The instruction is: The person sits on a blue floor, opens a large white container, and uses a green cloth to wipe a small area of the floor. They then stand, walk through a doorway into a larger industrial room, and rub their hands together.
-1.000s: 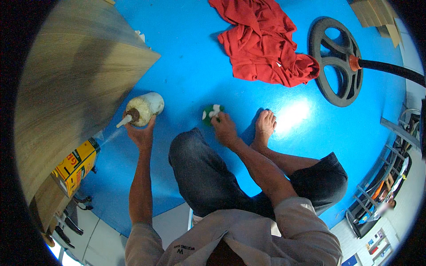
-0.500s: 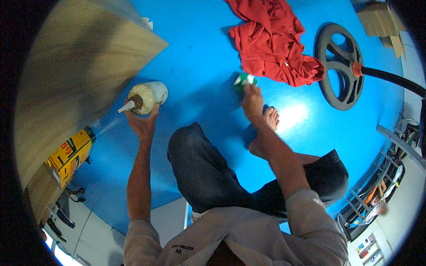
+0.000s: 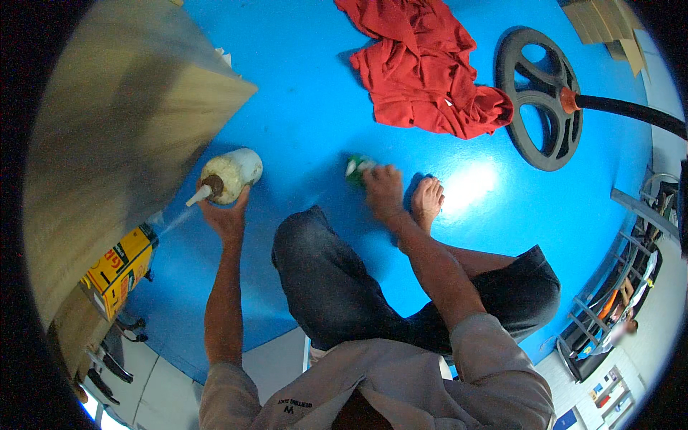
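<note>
My left hand (image 3: pixel 227 213) is wrapped round a whitish plastic bottle (image 3: pixel 244 166) with a brown collar and a pale tapered nozzle. The bottle is tilted, its nozzle toward the wooden board at the left. On the blue surface (image 3: pixel 308 136) in front of me, my right hand (image 3: pixel 384 192) grips a small green and white item (image 3: pixel 356 169), blurred and partly hidden by the fingers, so its kind is unclear. Beside that hand is my bare foot (image 3: pixel 428 197).
A large wooden board (image 3: pixel 143 93) fills the left side, with a yellow carton (image 3: pixel 120 265) below it. A crumpled red cloth (image 3: pixel 423 79) lies ahead, next to a dark spoked disc (image 3: pixel 532 136) with a black pole. Cardboard (image 3: pixel 602 21) stands at the far right.
My right hand has moved nearer and to the left with the green and white item, away from the red cloth. My left hand still holds the bottle; the view has shifted slightly.
</note>
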{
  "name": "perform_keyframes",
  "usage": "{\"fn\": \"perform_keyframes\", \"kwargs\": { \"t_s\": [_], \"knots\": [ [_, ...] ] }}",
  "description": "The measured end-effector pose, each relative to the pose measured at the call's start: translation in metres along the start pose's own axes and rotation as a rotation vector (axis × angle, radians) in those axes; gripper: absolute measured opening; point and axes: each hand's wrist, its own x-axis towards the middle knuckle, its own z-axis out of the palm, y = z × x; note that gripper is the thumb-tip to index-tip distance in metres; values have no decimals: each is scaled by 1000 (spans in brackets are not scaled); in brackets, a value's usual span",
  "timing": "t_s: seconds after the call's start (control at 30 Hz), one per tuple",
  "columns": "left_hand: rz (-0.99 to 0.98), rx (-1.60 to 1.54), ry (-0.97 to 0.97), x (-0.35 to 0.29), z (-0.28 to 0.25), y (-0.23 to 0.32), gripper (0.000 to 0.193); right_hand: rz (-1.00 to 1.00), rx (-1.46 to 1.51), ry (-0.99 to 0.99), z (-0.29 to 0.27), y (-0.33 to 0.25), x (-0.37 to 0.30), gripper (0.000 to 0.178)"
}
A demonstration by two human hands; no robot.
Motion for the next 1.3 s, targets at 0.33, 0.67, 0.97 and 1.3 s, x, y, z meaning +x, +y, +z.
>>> {"fn": "perform_keyframes", "kwargs": {
  "t_s": [0.33, 0.67, 0.97, 1.3],
  "knots": [
    [66, 45, 46, 1, 1, -14, 96, 186, -207, 178, -15, 105, 50, 36],
    [22, 82, 36, 0, 4, -16, 98, -62, 59, 74, 8, -14, 5, 21],
    [-28, 34, -6, -1, 1, 0, 99, 736, -381, 208, -53, 157, 15, 21],
    [3, 107, 29, 2, -4, -14, 101, 53, 30, 166, 18, -14, 14, 24]
  ]
}}
